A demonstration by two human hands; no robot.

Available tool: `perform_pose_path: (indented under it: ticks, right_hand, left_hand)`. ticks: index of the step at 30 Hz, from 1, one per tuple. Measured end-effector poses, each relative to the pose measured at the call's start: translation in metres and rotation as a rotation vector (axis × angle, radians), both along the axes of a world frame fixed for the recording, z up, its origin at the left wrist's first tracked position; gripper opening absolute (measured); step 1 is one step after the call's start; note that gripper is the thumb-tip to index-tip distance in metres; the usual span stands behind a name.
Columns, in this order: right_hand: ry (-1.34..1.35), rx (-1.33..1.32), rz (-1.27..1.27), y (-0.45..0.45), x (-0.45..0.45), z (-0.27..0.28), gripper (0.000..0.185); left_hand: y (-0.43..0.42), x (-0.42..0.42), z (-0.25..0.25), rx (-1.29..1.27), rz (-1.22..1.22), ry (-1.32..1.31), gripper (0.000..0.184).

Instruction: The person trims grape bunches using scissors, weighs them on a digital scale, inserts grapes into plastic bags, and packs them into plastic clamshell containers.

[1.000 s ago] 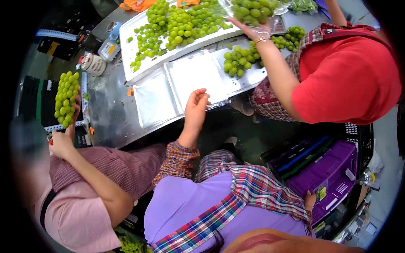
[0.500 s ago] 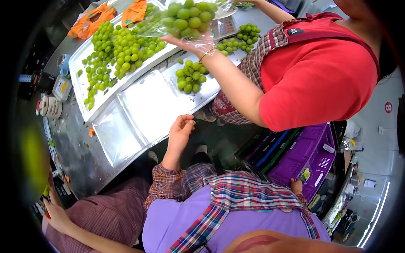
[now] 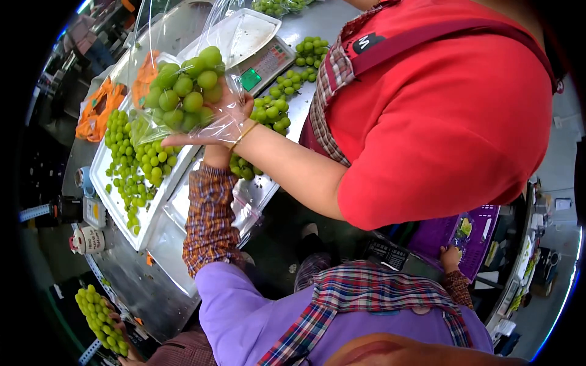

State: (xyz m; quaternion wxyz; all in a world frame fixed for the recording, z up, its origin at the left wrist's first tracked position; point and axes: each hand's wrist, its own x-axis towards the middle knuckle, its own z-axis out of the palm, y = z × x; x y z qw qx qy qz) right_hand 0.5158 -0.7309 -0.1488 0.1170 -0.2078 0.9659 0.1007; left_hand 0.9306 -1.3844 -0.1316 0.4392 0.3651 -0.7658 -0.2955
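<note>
My left hand point(image 3: 217, 157) reaches over the table's front side, in an orange plaid sleeve. Only its wrist shows; the fingers are hidden behind a co-worker's forearm and a clear plastic bag point(image 3: 226, 125). In that bag sits a bunch of large green grapes point(image 3: 186, 91), resting on the co-worker's hand point(image 3: 235, 113). Just past my wrist lie more loose green grapes point(image 3: 245, 169) on the metal table. Low at the right, my right hand point(image 3: 450, 258) has its fingers closed over the edge of a purple crate point(image 3: 479, 244).
A white tray point(image 3: 144, 229) of grape bunches stands at the left, with orange bags point(image 3: 101, 113) behind it. Beyond the co-worker's hand is a scale point(image 3: 262, 67). The co-worker in red stands close at the right. Another person holds a grape bunch point(image 3: 101, 320) at lower left.
My left hand has moved forward, from the table edge to behind the co-worker's forearm. The co-worker's bagged grapes now sit lower and further left in view. My right hand stays on the crate.
</note>
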Motion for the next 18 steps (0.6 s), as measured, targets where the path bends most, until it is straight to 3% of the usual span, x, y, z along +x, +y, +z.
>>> perform_pose_path:
  ticks: [3, 4, 7, 9, 12, 14, 18]
  right_hand:
    - [-0.004, 0.001, -0.018, 0.013, -0.01, -0.006, 0.035]
    - [-0.007, 0.01, -0.021, 0.015, -0.011, -0.01, 0.035]
    - [-0.002, 0.018, -0.024, 0.011, -0.009, -0.006, 0.035]
    - [-0.006, 0.058, -0.03, 0.004, -0.004, 0.0, 0.036]
    - [0.005, 0.058, -0.006, 0.006, -0.006, 0.001, 0.037]
    - [0.01, 0.048, -0.004, 0.009, -0.006, -0.001, 0.037]
    - [0.016, 0.028, -0.043, -0.002, 0.005, 0.008, 0.036]
  left_hand:
    - [-0.067, -0.039, -0.022, 0.007, -0.036, -0.162, 0.028]
    - [-0.102, -0.045, -0.052, 0.047, -0.146, -0.248, 0.037]
    - [-0.086, -0.086, -0.008, 0.012, -0.239, -0.545, 0.058]
    - [-0.086, -0.109, -0.02, -0.119, -0.276, -0.646, 0.067]
    - [-0.072, -0.14, -0.014, -0.094, -0.223, -0.874, 0.071]
    - [-0.046, -0.145, 0.016, 0.008, -0.233, -0.964, 0.067]
    - [-0.065, -0.163, -0.013, 0.023, -0.188, -1.014, 0.062]
